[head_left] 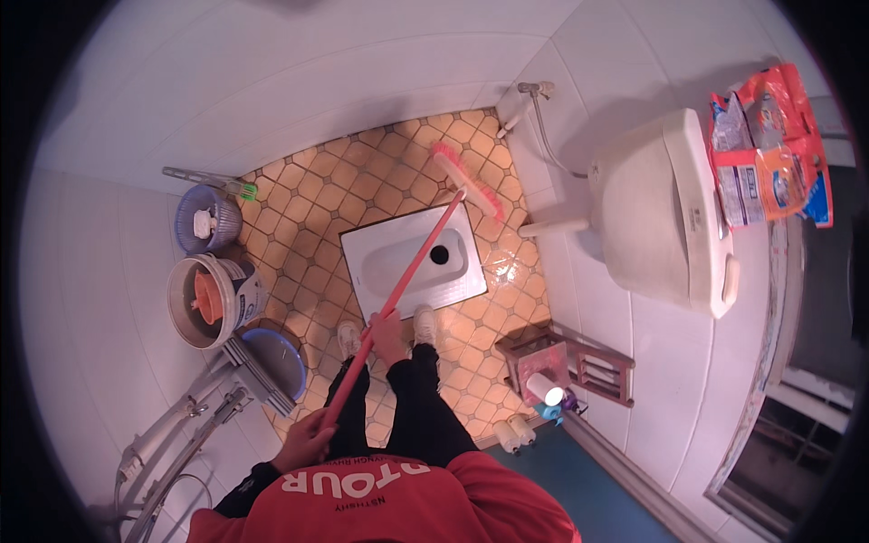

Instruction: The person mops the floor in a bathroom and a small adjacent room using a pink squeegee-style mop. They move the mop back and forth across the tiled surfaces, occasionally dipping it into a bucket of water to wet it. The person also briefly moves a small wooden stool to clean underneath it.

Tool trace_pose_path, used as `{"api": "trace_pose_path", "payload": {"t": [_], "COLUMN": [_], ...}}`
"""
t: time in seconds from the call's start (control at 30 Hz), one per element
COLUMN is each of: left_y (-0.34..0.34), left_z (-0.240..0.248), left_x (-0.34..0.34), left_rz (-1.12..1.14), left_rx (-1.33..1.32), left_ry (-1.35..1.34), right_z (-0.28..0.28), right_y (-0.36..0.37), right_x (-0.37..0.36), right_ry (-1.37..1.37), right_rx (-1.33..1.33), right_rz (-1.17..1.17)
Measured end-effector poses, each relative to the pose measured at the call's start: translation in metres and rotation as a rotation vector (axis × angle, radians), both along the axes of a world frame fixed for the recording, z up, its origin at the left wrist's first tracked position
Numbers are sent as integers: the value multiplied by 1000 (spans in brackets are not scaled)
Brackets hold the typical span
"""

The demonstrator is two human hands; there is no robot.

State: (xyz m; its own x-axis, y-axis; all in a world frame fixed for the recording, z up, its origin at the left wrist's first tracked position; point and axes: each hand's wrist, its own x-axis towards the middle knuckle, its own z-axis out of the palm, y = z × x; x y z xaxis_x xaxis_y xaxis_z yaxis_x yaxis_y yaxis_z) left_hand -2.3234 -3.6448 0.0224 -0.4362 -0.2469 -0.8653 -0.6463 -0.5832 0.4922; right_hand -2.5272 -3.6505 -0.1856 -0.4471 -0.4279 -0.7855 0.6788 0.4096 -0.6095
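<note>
I stand on brown tiles at the near edge of a white squat toilet [412,262]. Both hands grip a long red broom handle [418,258] that slants across the pan. My left hand [308,441] is closed around the near end, close to my red shirt. My right hand [387,333] grips the handle higher up, between my two pale shoes. The pink broom head [468,181] rests on the floor tiles at the toilet's far right corner.
A white cistern [665,213] hangs on the right wall with orange detergent bags [769,149] on top. At the left stand a blue basket [208,219], a white bucket [213,299] and a blue basin [276,362]. A small rack [566,362] holds bottles at the right.
</note>
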Motion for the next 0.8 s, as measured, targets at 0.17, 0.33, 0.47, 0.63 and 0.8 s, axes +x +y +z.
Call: {"api": "trace_pose_path", "payload": {"t": [0.17, 0.33, 0.47, 0.63, 0.8], "left_y": [-8, -18, 27, 84, 68], "left_z": [-85, -100, -45, -56, -157], "left_x": [-171, -186, -110, -100, -247], "left_rz": [272, 437, 339, 398, 163], "left_rx": [446, 562, 346, 437, 226], "left_ry": [225, 77, -191, -10, 375], "right_z": [-89, -111, -104, -59, -72], "right_y": [0, -25, 27, 23, -26], "right_x": [-187, -191, -81, -86, -230], "right_ry": [46, 281, 849, 107, 345], "right_rx": [-117, -36, -247, 128, 257], "right_rz": [17, 623, 1231, 665, 564]}}
